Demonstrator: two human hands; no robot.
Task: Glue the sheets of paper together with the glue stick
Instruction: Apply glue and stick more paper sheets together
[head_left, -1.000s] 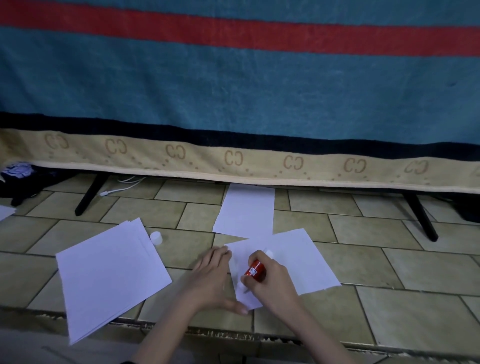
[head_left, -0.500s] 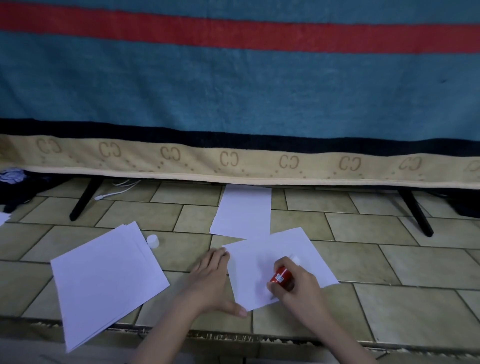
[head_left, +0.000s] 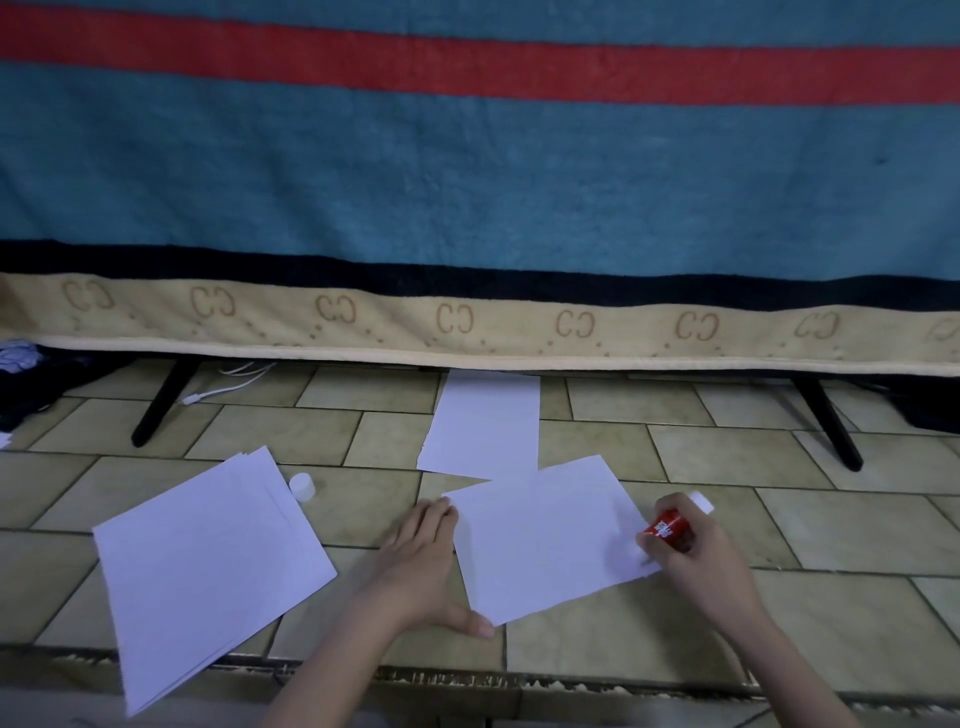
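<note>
Your right hand (head_left: 698, 556) grips the red glue stick (head_left: 669, 529), its tip at the right edge of the white paper sheet (head_left: 545, 540) on the tiled floor (head_left: 831, 613). Your left hand (head_left: 423, 566) lies open, fingers flat along the sheet's left edge, likely steadying it; its white cap (head_left: 302, 487) waits nearby.

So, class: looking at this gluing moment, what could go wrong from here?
1. The glue stick sits at the sheet's right edge, so glue may smear onto the floor tiles.
2. The left hand pins only the left edge; the sheet could crease.
3. The cap lies loose and could roll away.
</note>
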